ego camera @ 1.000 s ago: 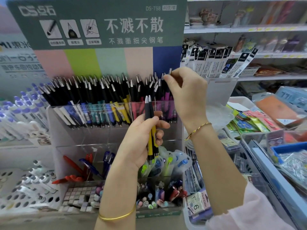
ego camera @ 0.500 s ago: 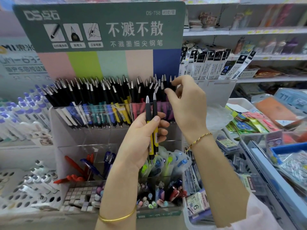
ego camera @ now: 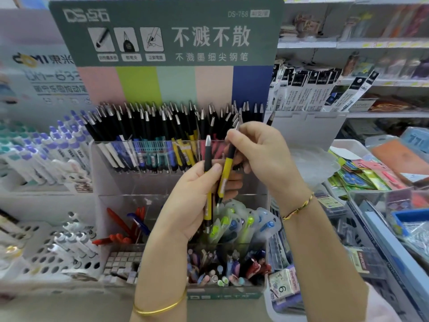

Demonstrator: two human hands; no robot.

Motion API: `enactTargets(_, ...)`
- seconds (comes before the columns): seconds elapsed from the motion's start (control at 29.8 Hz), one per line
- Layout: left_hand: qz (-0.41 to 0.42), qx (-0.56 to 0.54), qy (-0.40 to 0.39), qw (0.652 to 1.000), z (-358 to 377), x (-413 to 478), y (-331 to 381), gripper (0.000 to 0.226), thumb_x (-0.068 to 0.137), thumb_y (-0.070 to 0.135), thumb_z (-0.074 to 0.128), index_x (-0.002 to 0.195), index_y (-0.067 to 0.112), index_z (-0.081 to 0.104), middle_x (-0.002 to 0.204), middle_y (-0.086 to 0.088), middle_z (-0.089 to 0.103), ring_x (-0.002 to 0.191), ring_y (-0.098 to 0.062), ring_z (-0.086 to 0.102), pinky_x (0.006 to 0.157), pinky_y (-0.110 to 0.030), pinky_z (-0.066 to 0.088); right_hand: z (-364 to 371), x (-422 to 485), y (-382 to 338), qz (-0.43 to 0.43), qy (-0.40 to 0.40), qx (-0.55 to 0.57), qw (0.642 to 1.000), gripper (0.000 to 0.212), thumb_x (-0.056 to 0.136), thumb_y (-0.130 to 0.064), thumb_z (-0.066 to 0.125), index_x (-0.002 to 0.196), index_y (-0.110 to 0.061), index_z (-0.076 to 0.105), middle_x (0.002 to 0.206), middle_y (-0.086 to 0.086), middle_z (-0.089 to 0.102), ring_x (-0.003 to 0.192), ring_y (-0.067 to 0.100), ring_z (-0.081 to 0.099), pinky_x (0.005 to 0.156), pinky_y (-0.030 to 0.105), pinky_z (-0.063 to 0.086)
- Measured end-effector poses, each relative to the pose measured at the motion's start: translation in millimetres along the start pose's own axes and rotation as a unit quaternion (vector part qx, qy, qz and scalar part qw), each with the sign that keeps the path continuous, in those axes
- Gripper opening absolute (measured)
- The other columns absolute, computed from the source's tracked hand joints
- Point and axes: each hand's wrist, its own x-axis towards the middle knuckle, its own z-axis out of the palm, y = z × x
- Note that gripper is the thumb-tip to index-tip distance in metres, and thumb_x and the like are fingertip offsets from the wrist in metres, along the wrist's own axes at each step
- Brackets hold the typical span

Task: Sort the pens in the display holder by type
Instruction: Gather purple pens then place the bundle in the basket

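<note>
White shop shelves [ego camera: 348, 44] in bkgd, bright

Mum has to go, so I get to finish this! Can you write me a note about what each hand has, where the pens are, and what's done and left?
Left hand: grips one yellow pen upright, in front of the display holder.
Right hand: its fingers pinch a second yellow pen, which is tilted.
Holder: the top row is packed with pens, mostly grouped by barrel colour. The yellow group sits near the middle.
Done: two yellow pens are in hand.
Left: probably slot both into the yellow group, then check the row for strays.
</note>
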Motion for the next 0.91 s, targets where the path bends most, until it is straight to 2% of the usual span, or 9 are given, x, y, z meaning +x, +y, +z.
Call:
enactTargets(0.1, 0.020, 0.037, 0.104, 0.994, -16, -2, 2, 0.025, 0.103, 0.019, 0.038, 0.111, 0.012, 0.060, 0.095, -0.007, 0.070, 0.089, -0.022, 0.068, 0.080, -0.039, 0.058, 10, 3, -7, -0.024, 0.051, 0.054, 0.997, 0.020, 0.098, -0.018, 0.046, 0.080, -0.009, 0.048, 0.070, 0.014, 0.065, 0.043, 0.018, 0.058, 0.036, 0.024, 0.041)
enactTargets(0.17, 0.045, 0.076, 0.168, 0.982, -29, -2, 4, 0.022, 0.103, 0.020, 0.037, 0.109, 0.017, 0.058, 0.090, -0.005, 0.064, 0.078, -0.017, 0.063, 0.064, -0.029, 0.056, 16, 6, -15, -0.047, 0.069, 0.066, 0.994, 0.021, 0.100, -0.019, 0.042, 0.080, -0.014, 0.044, 0.073, 0.015, 0.066, 0.044, 0.021, 0.061, 0.036, 0.027, 0.043)
enactTargets(0.23, 0.064, 0.092, 0.200, 0.973, -38, -4, 7, 0.019, 0.103, 0.018, 0.037, 0.108, 0.019, 0.056, 0.080, -0.003, 0.056, 0.057, -0.011, 0.048, 0.043, -0.020, 0.041, 24, 10, -24, -0.074, 0.081, 0.058, 0.992, 0.018, 0.100, -0.016, 0.040, 0.082, -0.015, 0.042, 0.077, 0.015, 0.065, 0.046, 0.020, 0.062, 0.038, 0.030, 0.047)
enactTargets(0.3, 0.060, 0.082, 0.215, 0.971, -42, -4, 9, 0.014, 0.102, 0.018, 0.039, 0.106, 0.019, 0.053, 0.076, -0.001, 0.052, 0.052, -0.009, 0.037, 0.038, -0.018, 0.030, 33, 16, -31, -0.094, 0.088, 0.047, 0.991, 0.011, 0.099, -0.010, 0.040, 0.089, -0.011, 0.041, 0.081, 0.015, 0.063, 0.050, 0.018, 0.063, 0.042, 0.028, 0.050)
enactTargets(0.4, 0.027, 0.032, 0.228, 0.973, -44, -1, 11, 0.009, 0.102, 0.019, 0.039, 0.101, 0.016, 0.047, 0.078, -0.003, 0.053, 0.052, -0.011, 0.038, 0.036, -0.019, 0.029, 46, 23, -37, -0.118, 0.085, 0.018, 0.989, 0.003, 0.097, -0.005, 0.041, 0.096, -0.007, 0.039, 0.082, 0.011, 0.060, 0.051, 0.019, 0.064, 0.047, 0.032, 0.051)
enactTargets(0.57, 0.022, -0.058, 0.219, 0.974, -46, -5, 16, 0.018, 0.095, 0.002, 0.029, 0.095, 0.008, 0.046, 0.077, -0.010, 0.059, 0.051, -0.014, 0.045, 0.041, -0.023, 0.032, 63, 29, -45, -0.164, 0.085, -0.040, 0.982, 0.006, 0.097, -0.006, 0.042, 0.094, -0.008, 0.038, 0.070, 0.006, 0.058, 0.049, 0.019, 0.062, 0.049, 0.041, 0.051)
enactTargets(0.67, 0.030, -0.040, 0.206, 0.977, -52, -6, 16, 0.021, 0.094, -0.003, 0.029, 0.092, 0.007, 0.047, 0.080, -0.011, 0.060, 0.055, -0.013, 0.050, 0.046, -0.024, 0.037, 68, 36, -45, -0.192, 0.109, -0.073, 0.972, 0.004, 0.097, -0.008, 0.042, 0.095, -0.006, 0.040, 0.070, 0.008, 0.058, 0.052, 0.024, 0.062, 0.049, 0.046, 0.050)
enactTargets(0.74, 0.034, -0.022, 0.196, 0.980, -55, -6, 15, 0.023, 0.095, -0.004, 0.031, 0.091, 0.008, 0.050, 0.082, -0.008, 0.060, 0.059, -0.013, 0.052, 0.049, -0.024, 0.040, 73, 40, -43, -0.193, 0.088, -0.128, 0.969, 0.009, 0.097, -0.013, 0.043, 0.096, -0.003, 0.042, 0.073, 0.012, 0.059, 0.057, 0.031, 0.063, 0.052, 0.049, 0.050)
enactTargets(0.91, 0.067, 0.007, 0.165, 0.984, -60, -6, 10, 0.022, 0.097, 0.000, 0.044, 0.096, 0.014, 0.060, 0.077, 0.001, 0.053, 0.066, -0.008, 0.055, 0.066, -0.027, 0.051, 81, 43, -43, -0.160, 0.041, -0.276, 0.947, 0.026, 0.096, -0.026, 0.051, 0.078, -0.009, 0.043, 0.077, 0.010, 0.057, 0.073, 0.033, 0.057, 0.063, 0.037, 0.043)
